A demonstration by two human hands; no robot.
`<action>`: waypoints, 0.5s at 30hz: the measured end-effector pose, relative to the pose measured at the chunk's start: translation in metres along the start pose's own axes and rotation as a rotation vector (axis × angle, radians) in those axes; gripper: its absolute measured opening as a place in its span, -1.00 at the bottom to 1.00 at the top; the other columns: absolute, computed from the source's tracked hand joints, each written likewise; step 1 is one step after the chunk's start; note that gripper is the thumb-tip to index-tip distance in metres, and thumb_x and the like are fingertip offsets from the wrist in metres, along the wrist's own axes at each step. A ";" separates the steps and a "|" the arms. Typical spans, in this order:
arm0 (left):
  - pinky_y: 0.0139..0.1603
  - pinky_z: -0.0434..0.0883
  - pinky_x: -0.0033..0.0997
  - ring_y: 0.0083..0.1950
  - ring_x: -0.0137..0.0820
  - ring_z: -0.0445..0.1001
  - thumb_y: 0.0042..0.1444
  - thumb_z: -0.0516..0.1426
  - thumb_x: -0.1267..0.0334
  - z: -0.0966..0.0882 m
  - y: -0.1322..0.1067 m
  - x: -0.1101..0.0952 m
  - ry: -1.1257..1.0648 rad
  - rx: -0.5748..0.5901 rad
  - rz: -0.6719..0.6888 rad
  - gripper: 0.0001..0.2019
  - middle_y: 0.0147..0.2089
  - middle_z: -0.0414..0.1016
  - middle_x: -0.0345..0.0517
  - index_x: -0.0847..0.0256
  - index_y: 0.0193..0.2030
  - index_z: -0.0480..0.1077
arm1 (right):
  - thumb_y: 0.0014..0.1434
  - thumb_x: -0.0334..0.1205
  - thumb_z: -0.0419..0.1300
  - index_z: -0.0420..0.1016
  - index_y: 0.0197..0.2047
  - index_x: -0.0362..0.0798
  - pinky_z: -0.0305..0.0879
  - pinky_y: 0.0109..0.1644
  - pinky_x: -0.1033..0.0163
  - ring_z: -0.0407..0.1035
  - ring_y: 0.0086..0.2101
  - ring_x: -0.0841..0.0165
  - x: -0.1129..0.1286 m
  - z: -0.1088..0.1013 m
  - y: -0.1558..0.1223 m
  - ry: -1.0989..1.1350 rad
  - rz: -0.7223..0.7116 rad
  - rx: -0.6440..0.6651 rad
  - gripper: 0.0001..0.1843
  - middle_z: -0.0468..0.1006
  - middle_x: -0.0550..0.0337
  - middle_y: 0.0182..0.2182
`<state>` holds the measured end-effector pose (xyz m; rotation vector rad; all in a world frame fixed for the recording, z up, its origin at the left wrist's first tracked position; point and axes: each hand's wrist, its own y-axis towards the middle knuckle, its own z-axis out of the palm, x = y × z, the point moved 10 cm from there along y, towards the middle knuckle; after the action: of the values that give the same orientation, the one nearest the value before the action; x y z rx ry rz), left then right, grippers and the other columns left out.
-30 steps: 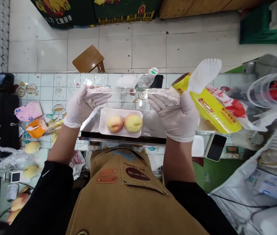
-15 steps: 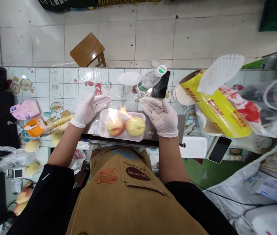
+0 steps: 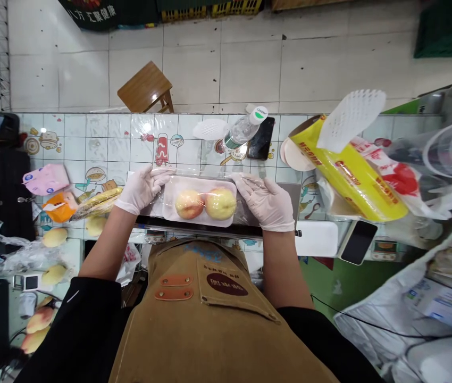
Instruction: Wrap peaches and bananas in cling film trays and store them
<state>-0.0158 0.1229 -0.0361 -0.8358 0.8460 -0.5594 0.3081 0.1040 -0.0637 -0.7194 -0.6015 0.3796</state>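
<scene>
We've lowered clear film (image 3: 202,172) over two peaches (image 3: 189,204) | left hand (image 3: 142,189), right hand (image 3: 266,202): fingers stretched inward, pinch unclear | peaches: white tray (image 3: 169,194), mid-frame | fruit apparently covered, wrapping seemingly unfinished

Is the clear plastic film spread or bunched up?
Spread: the film, glinting, stretches between the white-gloved left hand and right hand, over the white foam tray.

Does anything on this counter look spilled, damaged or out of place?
Nothing looks spilled or plainly damaged. Slightly odd: the yellow roll lies slantwise on the tile-patterned counter, and a perforated white piece overlaps it in view, while a similar-looking piece lies beside the bottle.
</scene>
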 end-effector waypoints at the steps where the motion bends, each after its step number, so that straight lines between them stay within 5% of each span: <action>1: -0.58 0.47 -0.69 -0.21 -0.37 0.74 0.59 -0.17 0.22 -0.002 -0.002 0.002 -0.029 -0.016 0.001 -0.45 0.18 0.67 0.40 0.54 0.46 0.34 | 0.51 -0.19 -0.02 0.54 0.21 -0.18 0.56 0.33 -0.05 0.53 0.30 0.13 0.000 -0.003 -0.002 -0.019 -0.004 -0.005 -0.57 0.72 -0.20 0.11; 11: -0.54 0.51 -0.68 -0.41 -0.44 0.64 0.59 -0.16 0.33 -0.012 -0.015 0.021 -0.288 -0.139 0.009 -0.56 -0.24 0.67 0.05 0.46 0.40 0.34 | 0.48 -0.17 -0.01 0.61 0.09 -0.16 0.56 0.34 -0.07 0.42 0.38 0.14 -0.006 -0.015 -0.014 -0.211 -0.051 0.025 -0.59 0.62 -0.20 0.26; 15: -0.54 0.49 -0.73 -0.30 -0.45 0.69 0.55 -0.17 0.39 -0.013 -0.018 0.025 -0.341 -0.135 0.035 -0.54 -0.11 0.70 0.10 0.41 0.42 0.33 | 0.48 -0.21 0.03 0.64 0.06 -0.18 0.59 0.32 -0.06 0.45 0.36 0.13 -0.004 -0.012 -0.017 -0.201 -0.092 0.033 -0.62 0.67 -0.20 0.19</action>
<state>-0.0143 0.0894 -0.0373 -1.0045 0.5881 -0.3186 0.3147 0.0840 -0.0607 -0.6235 -0.8139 0.3784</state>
